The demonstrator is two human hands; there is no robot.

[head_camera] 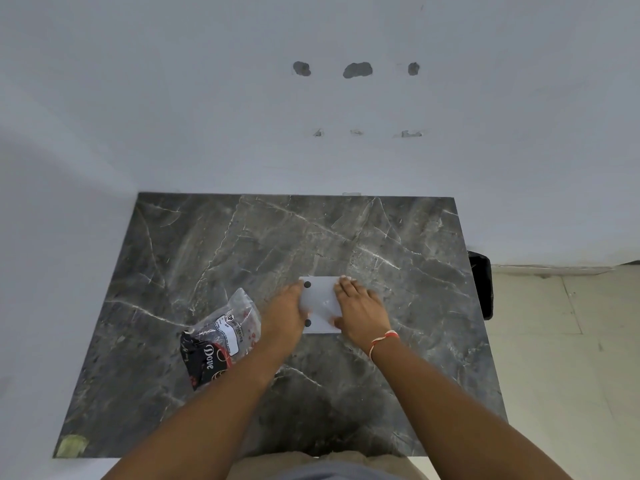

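Grey veined marble table (214, 258) against a bare white wall. At the left lies a Dove tissue packet (221, 336), just beside the left forearm. Next, the left hand (284, 315) rests along the left edge of the white sheet (320, 301), fingers fairly straight, gripping nothing. The sheet lies flat at mid-table between both hands, long axis running away from the person, two dark dots by its left edge. The right hand (358, 308) presses flat on the right edge, fingers extended. Both hands are equally near, so any fold likely goes sideways. A black bin (481, 285) stands beyond the table's right side.
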